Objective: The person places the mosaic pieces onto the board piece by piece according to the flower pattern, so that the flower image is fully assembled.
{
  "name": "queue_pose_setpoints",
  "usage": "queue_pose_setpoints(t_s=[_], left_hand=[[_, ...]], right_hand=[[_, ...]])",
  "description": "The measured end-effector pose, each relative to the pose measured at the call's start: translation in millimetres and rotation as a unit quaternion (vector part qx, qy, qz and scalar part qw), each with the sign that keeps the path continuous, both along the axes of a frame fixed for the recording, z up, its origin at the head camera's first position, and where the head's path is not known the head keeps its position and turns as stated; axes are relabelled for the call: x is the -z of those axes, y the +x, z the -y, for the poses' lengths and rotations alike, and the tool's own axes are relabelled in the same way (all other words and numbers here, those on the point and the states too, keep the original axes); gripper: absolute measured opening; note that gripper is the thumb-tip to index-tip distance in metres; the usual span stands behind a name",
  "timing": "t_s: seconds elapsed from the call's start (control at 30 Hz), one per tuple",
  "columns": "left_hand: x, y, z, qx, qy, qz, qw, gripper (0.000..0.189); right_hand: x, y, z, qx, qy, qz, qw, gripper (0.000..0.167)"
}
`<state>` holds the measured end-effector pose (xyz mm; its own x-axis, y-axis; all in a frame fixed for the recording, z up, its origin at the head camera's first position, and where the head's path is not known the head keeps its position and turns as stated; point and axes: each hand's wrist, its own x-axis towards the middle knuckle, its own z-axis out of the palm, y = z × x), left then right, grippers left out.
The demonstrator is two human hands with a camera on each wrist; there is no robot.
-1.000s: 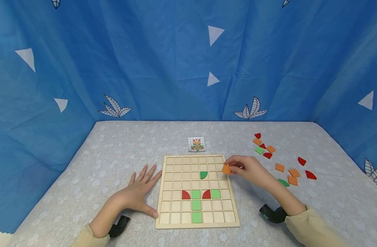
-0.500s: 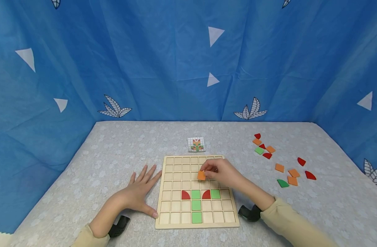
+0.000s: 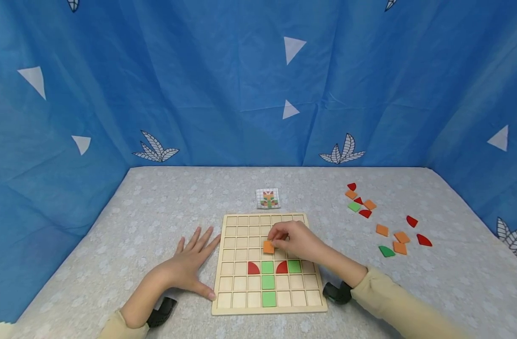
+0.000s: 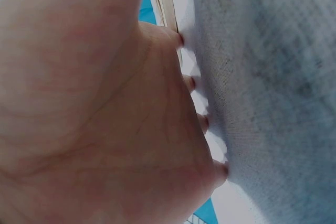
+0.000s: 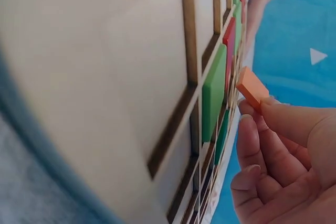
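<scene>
A wooden grid board lies at the front middle of the table. My right hand pinches an orange square tile between thumb and fingers over the board's middle column. Tilted, the same orange tile shows in the right wrist view. Below it, light green squares form a column, with a red quarter-circle on either side of the top one. Another green square sits farther right. My left hand rests with spread fingers, thumb and index fingertip at the board's left edge.
A small printed pattern card lies behind the board. Loose orange squares, red pieces, a green square and a dark green quarter-circle are scattered at the right. A blue curtain closes off the back.
My right hand has moved left from the board's right edge to its middle, carrying the orange tile and now covering the dark green quarter-circle on the board. The left hand stays in place.
</scene>
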<state>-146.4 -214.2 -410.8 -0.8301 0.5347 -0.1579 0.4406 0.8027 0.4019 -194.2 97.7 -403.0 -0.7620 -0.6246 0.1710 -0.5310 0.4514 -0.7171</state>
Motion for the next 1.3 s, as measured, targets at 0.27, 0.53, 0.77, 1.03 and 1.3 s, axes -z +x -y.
queue_pose_setpoints(t_s=[0.27, 0.53, 0.77, 1.03, 1.3], left_hand=[[2.9, -0.6, 0.7, 0.0, -0.002, -0.003, 1.0, 0.132], [2.0, -0.5, 0.7, 0.001, 0.002, -0.005, 1.0, 0.132], [3.1, -0.5, 0.3, 0.0, -0.001, -0.002, 1.0, 0.131], [2.9, -0.6, 0.9, 0.002, 0.006, -0.003, 1.0, 0.131], [3.6, -0.5, 0.9, 0.003, -0.001, -0.006, 1.0, 0.131]], right_hand=[[1.8, 1.5, 4.9, -0.009, 0.012, 0.002, 0.9999, 0.01], [2.7, 2.1, 3.6, -0.02, 0.031, -0.021, 0.9991, 0.008], [3.2, 0.2, 0.5, 0.04, 0.051, -0.071, 0.9954, 0.008], [3.6, 0.4, -0.5, 0.093, 0.108, -0.1, 0.9847, 0.014], [2.6, 1.9, -1.0, 0.082, 0.138, -0.133, 0.9781, 0.017]])
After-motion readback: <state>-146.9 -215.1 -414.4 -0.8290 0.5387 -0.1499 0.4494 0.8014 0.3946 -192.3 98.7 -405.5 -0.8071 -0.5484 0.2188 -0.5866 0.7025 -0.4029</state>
